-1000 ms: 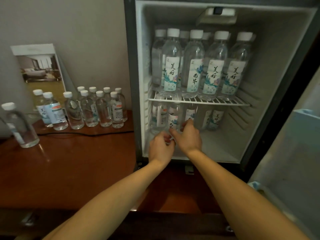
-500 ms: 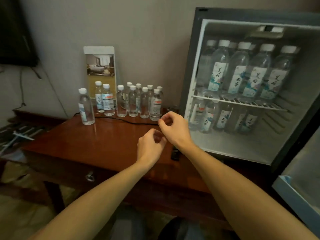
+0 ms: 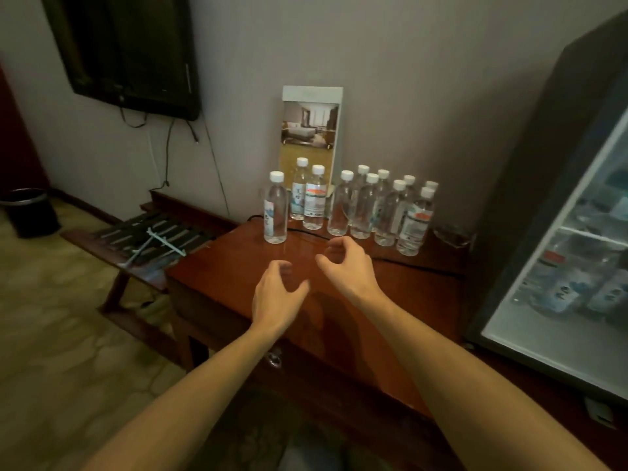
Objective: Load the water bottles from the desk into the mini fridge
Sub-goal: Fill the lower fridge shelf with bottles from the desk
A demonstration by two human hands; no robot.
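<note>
Head camera, looking down over your two bare forearms, which reached forward above a reddish-brown wooden tabletop point(image 3: 390, 294). Your left hand point(image 3: 277, 294) hovered over the wood with its fingers curled loosely and its thumb spread, holding nothing. Your right hand point(image 3: 345, 265), just beside it and slightly farther forward, was likewise half open in a loose claw and empty.

Just beyond both hands stood the water bottles point(image 3: 370, 207), clear plastic with white caps, all upright near the wall. A single bottle point(image 3: 275, 209) stood nearest, ahead of your left hand and apart from the rest. Behind it two bottles stood side by side, one with a red-and-white label. Ahead and to the right of your right hand, a tight cluster of about eight more stood touching one another. A thin black cable point(image 3: 407, 263) ran across the tabletop between your hands and the bottles.

Behind the bottles a tall printed card point(image 3: 311, 124) showing a room leaned at the wall. Far to the right of your right hand the mini fridge point(image 3: 530, 205) stood open, its lit interior holding blurred bottles above and below a wire shelf. To the left of your left hand, well apart, sat a slatted luggage rack point(image 3: 153, 239), a dark wall-mounted screen point(image 3: 129, 49) above it and a black bin point(image 3: 29, 212) on the floor.
</note>
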